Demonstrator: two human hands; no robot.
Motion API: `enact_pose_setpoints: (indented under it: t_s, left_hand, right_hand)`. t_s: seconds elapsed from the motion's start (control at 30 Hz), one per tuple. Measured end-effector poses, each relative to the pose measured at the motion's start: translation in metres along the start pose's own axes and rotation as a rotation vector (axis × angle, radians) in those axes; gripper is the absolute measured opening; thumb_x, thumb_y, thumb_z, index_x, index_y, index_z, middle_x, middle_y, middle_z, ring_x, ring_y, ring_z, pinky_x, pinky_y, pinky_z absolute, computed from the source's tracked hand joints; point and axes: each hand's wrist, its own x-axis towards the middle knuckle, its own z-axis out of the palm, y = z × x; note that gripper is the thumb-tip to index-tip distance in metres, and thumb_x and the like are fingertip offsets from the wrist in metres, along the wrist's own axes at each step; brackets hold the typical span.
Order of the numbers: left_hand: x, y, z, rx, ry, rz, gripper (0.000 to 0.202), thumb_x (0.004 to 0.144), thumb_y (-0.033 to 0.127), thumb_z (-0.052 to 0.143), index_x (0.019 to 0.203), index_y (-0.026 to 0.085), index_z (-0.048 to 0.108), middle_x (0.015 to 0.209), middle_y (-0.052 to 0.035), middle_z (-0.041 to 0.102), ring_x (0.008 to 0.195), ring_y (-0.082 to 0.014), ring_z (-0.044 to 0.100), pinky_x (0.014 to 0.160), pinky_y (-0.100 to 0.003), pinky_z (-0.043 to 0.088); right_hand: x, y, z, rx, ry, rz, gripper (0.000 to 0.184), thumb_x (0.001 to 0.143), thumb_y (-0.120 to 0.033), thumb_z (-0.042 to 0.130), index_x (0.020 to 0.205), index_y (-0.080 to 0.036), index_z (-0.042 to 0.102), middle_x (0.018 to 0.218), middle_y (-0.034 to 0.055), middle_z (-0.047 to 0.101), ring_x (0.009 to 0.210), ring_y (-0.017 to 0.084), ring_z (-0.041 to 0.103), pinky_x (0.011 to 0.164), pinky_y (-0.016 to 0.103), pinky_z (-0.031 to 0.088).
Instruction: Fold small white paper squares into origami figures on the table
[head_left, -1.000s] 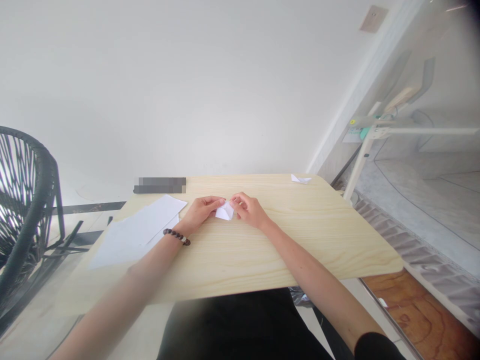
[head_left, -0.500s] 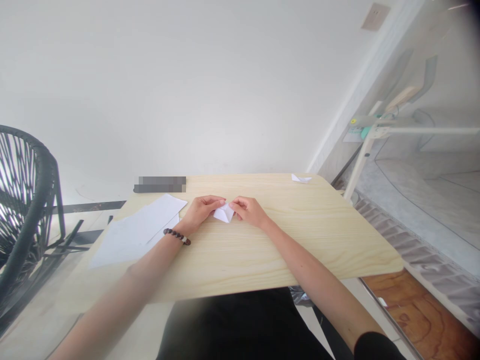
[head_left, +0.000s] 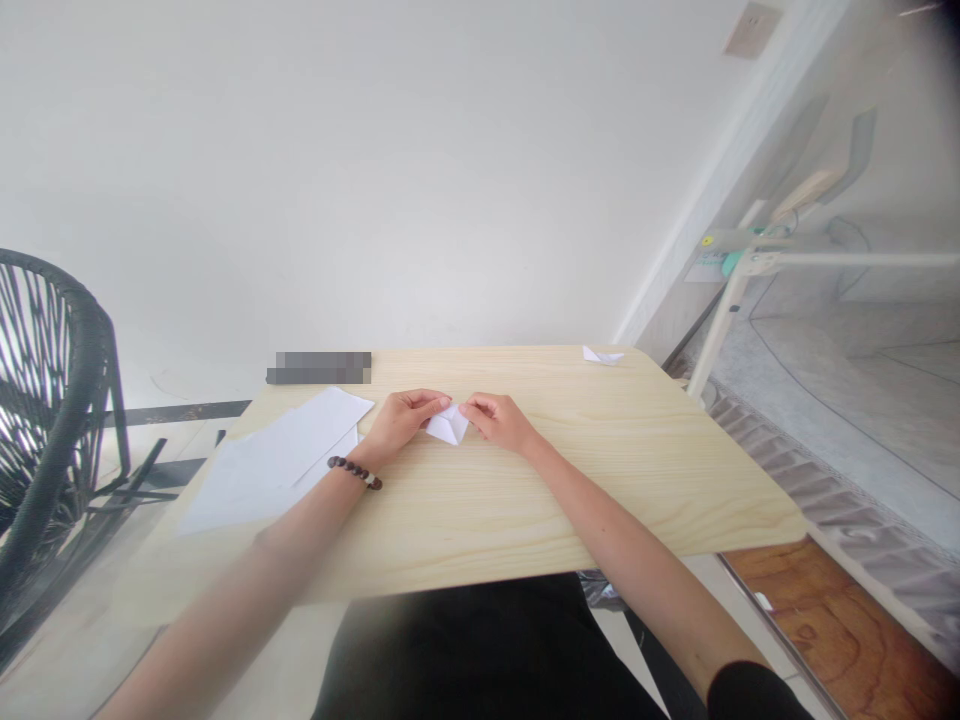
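A small folded piece of white paper (head_left: pixel 448 427) is held between my two hands, just above or on the wooden table (head_left: pixel 600 470); I cannot tell if it touches the top. My left hand (head_left: pixel 403 418) pinches its upper left part between thumb and fingers. On the other side, my right hand (head_left: pixel 497 418) grips the upper right part with thumb and forefinger. Creases run across the paper, and its lower end comes to a point. The fingers hide its upper edge. A dark beaded bracelet (head_left: pixel 354 472) circles my left wrist.
White paper sheets (head_left: pixel 277 455) lie overlapping on the table's left side. A blurred-out dark object (head_left: pixel 319 368) sits at the back left edge. Near the back right corner rests a folded white paper piece (head_left: pixel 602 356). A woven chair (head_left: pixel 67 370) stands left; a white metal frame (head_left: pixel 724 325) stands right.
Both hands keep their grip on the folded paper in nearly the same place. The paper and the right fingers have shifted very slightly.
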Motion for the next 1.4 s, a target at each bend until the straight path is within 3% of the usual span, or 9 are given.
enact_pose_setpoints:
  t_s: [0.53, 0.67, 0.83, 0.97, 1.07, 1.4]
  left_hand:
    - [-0.0003, 0.0019, 0.0011, 0.072, 0.065, 0.037, 0.038, 0.059, 0.042, 0.061, 0.082, 0.011, 0.063, 0.073, -0.0052, 0.062, 0.059, -0.0113, 0.050, 0.053, -0.022, 0.036]
    - [0.0002, 0.0008, 0.0010, 0.034, 0.080, 0.038, 0.047, 0.058, 0.042, 0.063, 0.095, 0.013, 0.059, 0.077, -0.0069, 0.063, 0.061, -0.0123, 0.052, 0.054, -0.023, 0.038]
    - [0.0004, 0.0011, 0.0016, -0.026, 0.045, 0.003, 0.048, 0.061, 0.042, 0.060, 0.100, 0.014, 0.057, 0.082, -0.0060, 0.063, 0.069, -0.0145, 0.055, 0.061, -0.026, 0.043]
    - [-0.0011, 0.0043, 0.0047, -0.099, -0.100, -0.023, 0.040, 0.064, 0.043, 0.056, 0.093, 0.014, 0.061, 0.088, -0.0046, 0.062, 0.088, -0.0200, 0.053, 0.074, -0.029, 0.043]
    - [-0.0016, 0.0042, 0.0051, -0.095, -0.172, -0.050, 0.038, 0.064, 0.041, 0.057, 0.090, 0.014, 0.063, 0.084, -0.0041, 0.063, 0.091, -0.0213, 0.053, 0.079, -0.031, 0.042]
    - [-0.0012, 0.0029, 0.0016, -0.112, -0.159, -0.067, 0.036, 0.061, 0.042, 0.060, 0.085, 0.016, 0.065, 0.079, -0.0028, 0.064, 0.087, -0.0210, 0.054, 0.079, -0.032, 0.043]
  right_hand:
    - [-0.0002, -0.0034, -0.0023, 0.037, -0.032, -0.014, 0.031, 0.078, -0.041, 0.037, 0.063, -0.015, 0.047, 0.050, -0.0042, 0.042, 0.045, 0.005, 0.037, 0.045, 0.017, 0.029]
    - [-0.0004, -0.0040, -0.0018, 0.069, -0.033, -0.004, 0.031, 0.077, -0.041, 0.037, 0.062, -0.016, 0.046, 0.049, -0.0047, 0.040, 0.043, 0.005, 0.036, 0.045, 0.018, 0.029]
    - [0.0000, -0.0020, -0.0014, 0.055, 0.037, -0.010, 0.031, 0.077, -0.041, 0.037, 0.062, -0.016, 0.047, 0.048, -0.0046, 0.040, 0.045, 0.006, 0.037, 0.046, 0.018, 0.028]
    - [0.0010, 0.0021, -0.0035, 0.078, 0.114, 0.012, 0.031, 0.077, -0.042, 0.037, 0.061, -0.016, 0.045, 0.047, -0.0046, 0.040, 0.044, 0.006, 0.036, 0.045, 0.018, 0.028]
    - [0.0013, 0.0042, -0.0049, 0.099, 0.130, 0.028, 0.032, 0.077, -0.043, 0.037, 0.060, -0.017, 0.044, 0.046, -0.0047, 0.039, 0.043, 0.006, 0.036, 0.044, 0.019, 0.028]
    - [0.0009, 0.0011, -0.0038, 0.149, 0.090, 0.035, 0.032, 0.077, -0.043, 0.036, 0.060, -0.017, 0.043, 0.046, -0.0051, 0.038, 0.041, 0.006, 0.036, 0.044, 0.018, 0.030]
